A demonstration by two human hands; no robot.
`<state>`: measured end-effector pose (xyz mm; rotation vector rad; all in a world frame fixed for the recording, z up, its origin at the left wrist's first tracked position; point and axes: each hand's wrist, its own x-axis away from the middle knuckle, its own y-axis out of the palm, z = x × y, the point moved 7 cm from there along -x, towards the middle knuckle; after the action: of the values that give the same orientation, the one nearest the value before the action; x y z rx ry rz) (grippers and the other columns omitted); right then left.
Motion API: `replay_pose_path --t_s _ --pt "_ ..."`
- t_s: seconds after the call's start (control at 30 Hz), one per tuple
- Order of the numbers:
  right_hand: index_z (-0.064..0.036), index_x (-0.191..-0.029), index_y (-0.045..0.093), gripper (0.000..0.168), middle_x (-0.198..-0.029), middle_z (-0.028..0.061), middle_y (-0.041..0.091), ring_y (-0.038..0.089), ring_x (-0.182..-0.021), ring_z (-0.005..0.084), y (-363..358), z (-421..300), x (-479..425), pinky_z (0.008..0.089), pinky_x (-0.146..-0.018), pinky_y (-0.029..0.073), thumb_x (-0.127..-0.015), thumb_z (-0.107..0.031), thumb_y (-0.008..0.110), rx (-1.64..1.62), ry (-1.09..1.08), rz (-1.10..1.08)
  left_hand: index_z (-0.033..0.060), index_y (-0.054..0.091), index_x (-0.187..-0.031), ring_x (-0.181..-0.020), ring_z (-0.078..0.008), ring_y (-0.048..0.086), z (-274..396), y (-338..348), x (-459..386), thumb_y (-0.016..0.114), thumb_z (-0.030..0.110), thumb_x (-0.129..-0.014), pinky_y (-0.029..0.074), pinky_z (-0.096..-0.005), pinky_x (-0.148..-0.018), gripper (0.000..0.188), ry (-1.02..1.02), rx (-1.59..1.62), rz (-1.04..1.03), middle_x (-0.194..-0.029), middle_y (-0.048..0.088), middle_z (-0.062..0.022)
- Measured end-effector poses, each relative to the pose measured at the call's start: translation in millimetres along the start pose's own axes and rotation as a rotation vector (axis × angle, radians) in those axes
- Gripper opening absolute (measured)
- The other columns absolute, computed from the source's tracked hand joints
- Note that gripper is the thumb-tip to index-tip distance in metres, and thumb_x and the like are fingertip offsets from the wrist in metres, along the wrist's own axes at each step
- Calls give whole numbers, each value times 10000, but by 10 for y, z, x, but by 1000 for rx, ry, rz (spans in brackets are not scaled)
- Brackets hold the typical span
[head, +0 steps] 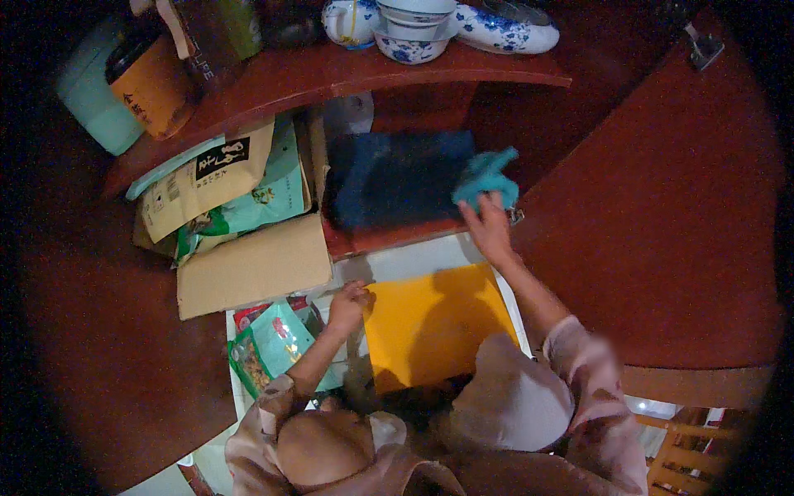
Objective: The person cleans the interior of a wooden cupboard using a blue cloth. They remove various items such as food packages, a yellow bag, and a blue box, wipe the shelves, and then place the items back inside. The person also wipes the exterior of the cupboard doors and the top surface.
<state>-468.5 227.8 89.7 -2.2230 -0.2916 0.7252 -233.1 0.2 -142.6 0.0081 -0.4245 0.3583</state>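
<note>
My right hand (489,226) is on a crumpled teal cloth (487,180) at the right end of a cabinet shelf. Beside the cloth lies a dark blue folded item (403,177), its kind unclear. My left hand (352,305) is at the upper left corner of a yellow-orange sheet or folder (434,322), fingers bent against it; a firm grip is hard to make out. The yellow piece rests over an open white drawer (428,251) below the shelf. Green food pouches (279,332) lie in the drawer's left part, near my left forearm.
A cardboard box (254,266) holding printed pouches (211,177) projects from the shelf's left side. Above, the upper shelf edge (446,80) carries blue-and-white porcelain (412,46) and an orange container (155,87). An open reddish cabinet door (651,235) stands at right.
</note>
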Motion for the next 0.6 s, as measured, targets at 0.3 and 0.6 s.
replay_pose_path --t_s 0.3,0.6 --pt "-44 -1092 563 282 -1101 148 571 554 -1008 309 1559 -1078 506 422 -860 449 -814 -91 552 321 -753 -520 23 598 -1136 -870 -255 631 247 155 693 607 189 -810 493 -327 -778 365 33 -260 47 -1032 639 -171" --pt "-96 -1149 514 325 -1054 173 603 582 -1002 347 1506 -34 656 462 -829 473 -830 -40 489 357 -369 -532 29 612 -1094 -833 -272 629 700 308 704 606 193 -807 496 -337 -765 331 108 -475 -27 -965 633 -168"
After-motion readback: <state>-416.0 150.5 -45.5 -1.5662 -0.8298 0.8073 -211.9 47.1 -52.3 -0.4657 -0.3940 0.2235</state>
